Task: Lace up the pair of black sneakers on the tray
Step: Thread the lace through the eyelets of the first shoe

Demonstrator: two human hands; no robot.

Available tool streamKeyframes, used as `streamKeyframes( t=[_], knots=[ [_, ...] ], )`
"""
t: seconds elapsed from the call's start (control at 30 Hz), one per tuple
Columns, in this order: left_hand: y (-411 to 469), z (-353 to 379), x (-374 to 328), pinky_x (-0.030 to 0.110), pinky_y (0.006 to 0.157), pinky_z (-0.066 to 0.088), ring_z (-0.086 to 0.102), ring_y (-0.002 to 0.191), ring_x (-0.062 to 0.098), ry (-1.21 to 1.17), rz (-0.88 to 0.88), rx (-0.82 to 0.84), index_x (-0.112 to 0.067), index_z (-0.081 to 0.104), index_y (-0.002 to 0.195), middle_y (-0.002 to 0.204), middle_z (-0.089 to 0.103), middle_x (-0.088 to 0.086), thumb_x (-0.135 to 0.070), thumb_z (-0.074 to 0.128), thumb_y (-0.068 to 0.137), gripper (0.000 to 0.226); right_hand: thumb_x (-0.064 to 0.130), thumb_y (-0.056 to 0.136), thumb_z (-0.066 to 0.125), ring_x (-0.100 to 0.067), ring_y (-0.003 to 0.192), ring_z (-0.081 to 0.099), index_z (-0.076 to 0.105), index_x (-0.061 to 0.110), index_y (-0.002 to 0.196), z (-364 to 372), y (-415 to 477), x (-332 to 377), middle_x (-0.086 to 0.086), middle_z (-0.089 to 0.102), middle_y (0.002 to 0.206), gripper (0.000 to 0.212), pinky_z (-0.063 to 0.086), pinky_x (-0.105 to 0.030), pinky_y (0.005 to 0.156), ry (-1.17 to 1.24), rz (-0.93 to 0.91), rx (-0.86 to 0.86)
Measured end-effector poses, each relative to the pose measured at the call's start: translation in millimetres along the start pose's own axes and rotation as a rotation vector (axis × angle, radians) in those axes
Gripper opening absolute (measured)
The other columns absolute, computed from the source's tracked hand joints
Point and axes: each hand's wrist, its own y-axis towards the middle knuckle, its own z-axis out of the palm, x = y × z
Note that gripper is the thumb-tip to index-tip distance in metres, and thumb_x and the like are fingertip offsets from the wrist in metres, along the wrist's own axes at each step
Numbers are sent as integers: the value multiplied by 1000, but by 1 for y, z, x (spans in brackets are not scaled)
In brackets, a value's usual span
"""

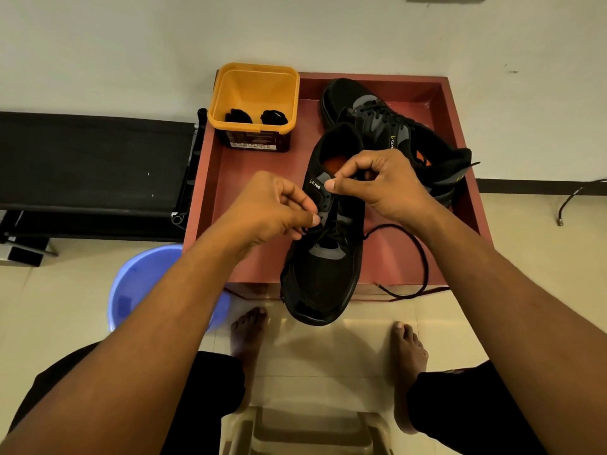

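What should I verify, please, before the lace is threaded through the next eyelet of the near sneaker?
1. Left hand pinches the lace beside the eyelets: ok.
2. Right hand grips the near sneaker at its upper: ok.
3. Sneaker fully on the tray: not ok, toe overhangs the front edge.
4. Loose lace end kept on the tray: not ok, it trails over the front edge.
5. Lace tip between the left fingers: cannot tell.

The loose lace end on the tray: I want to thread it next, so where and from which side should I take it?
Probably a pinch grip just behind the tip of the loose lace, at the front edge of the tray, right of the near sneaker. Come from above with the right hand: the lace lies flat, nothing covering it.
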Motion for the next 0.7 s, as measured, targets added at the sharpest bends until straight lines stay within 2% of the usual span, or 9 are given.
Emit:
streamKeyframes(
  t=[0.03,0.07,0.13,0.2,0.33,0.43,0.5,0.63,0.7],
  knots=[
    [1,-5,1,29,63,62,70,65,21,24,-26,15,6,73,96,79,75,20,5,80,81,16,30,81,89,-29,81,69,79,16,83,1,0,0,-2,75,88,18,54,-40,75,10,4,-2],
    [2,-12,1,28,63,62,70,62,18,42,-53,31,6,73,96,77,76,17,6,79,82,15,29,81,89,-26,81,69,79,14,83,1,-1,1,-2,75,88,18,54,-35,75,27,9,-1],
    [2,-19,2,26,63,61,70,59,14,49,-61,29,7,72,98,75,76,14,5,79,82,17,27,81,89,-8,77,65,79,12,83,0,-1,1,4,74,86,18,49,-19,73,45,17,6],
    [0,-15,1,25,62,61,70,62,14,44,10,-4,5,73,99,78,75,15,-1,83,80,23,27,81,89,2,77,63,79,13,82,-1,-2,1,8,73,85,17,46,-13,75,30,19,13],
    [2,-8,1,24,61,59,70,66,19,102,64,-9,1,75,93,79,75,19,-2,85,79,18,26,81,89,2,79,64,79,12,82,-1,-2,2,6,73,86,17,47,-15,77,29,15,12],
    [4,-20,3,24,60,60,70,61,14,132,31,-6,1,75,91,72,76,11,0,83,80,14,26,82,89,4,79,63,78,12,82,-1,-3,3,7,73,86,17,46,-17,79,36,22,14],
    [2,-18,2,24,61,60,70,62,14,106,64,3,0,75,93,74,75,13,-3,84,80,16,26,82,89,4,80,63,78,14,82,-2,-3,3,7,73,86,16,45,-17,80,32,22,12],
    [2,-11,4,33,70,62,71,67,21,143,106,37,-2,76,93,79,75,19,-5,85,79,16,26,81,89,0,82,65,79,13,82,-1,-3,3,7,73,86,17,49,-18,81,36,17,7],
    [5,-19,5,31,68,62,72,67,19,191,93,29,-3,76,90,77,76,16,-4,84,80,13,26,81,89,-2,83,66,79,12,82,0,-3,3,5,73,87,18,51,-18,82,43,19,7]
  ],
)
